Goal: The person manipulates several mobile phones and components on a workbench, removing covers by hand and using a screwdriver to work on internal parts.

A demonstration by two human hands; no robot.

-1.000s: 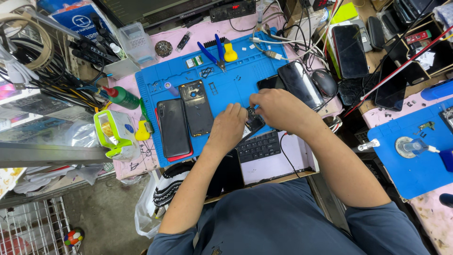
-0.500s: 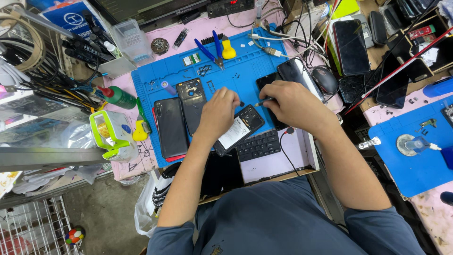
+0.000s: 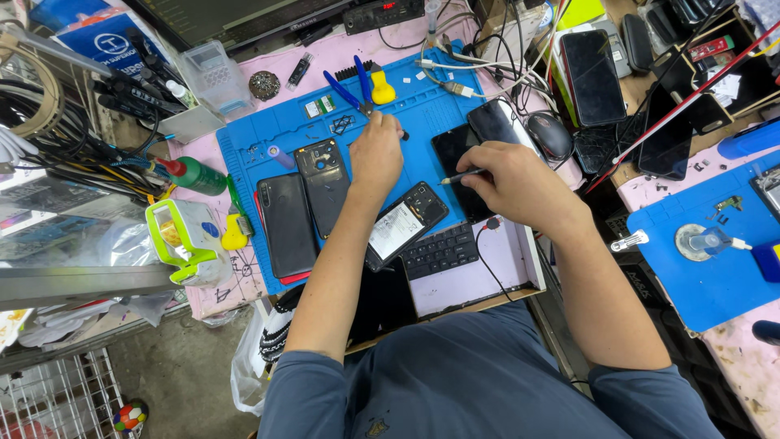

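The right hand [image 3: 516, 187] was closed around a thin metal tool [image 3: 461, 176], pinched between thumb and fingers, its tip pointing left and lying over the lower part of a dark phone [image 3: 452, 154] that rested face up on the blue work mat [image 3: 276, 130]. The left hand [image 3: 376, 154] was stretched farther up the mat, its fingers curled together near a small dark bit at its fingertips; whether it gripped that bit could not be told. Just below the left wrist lay an opened phone [image 3: 406, 223], tilted, with a pale panel showing inside its dark frame, its lower end overlapping a small black keyboard [image 3: 439, 250]. To the left of the forearm sat a phone back with a camera cluster [image 3: 322, 183], and beside that a plain black phone [image 3: 284, 223] over a red edge. Above the left hand, blue-handled pliers [image 3: 345, 89] and a yellow tool [image 3: 382, 88] lay near the mat's top edge. A black mouse [image 3: 551, 134] sat just right of the phones, and a green bottle with a red cap [image 3: 191, 175] lay off the mat's left side.
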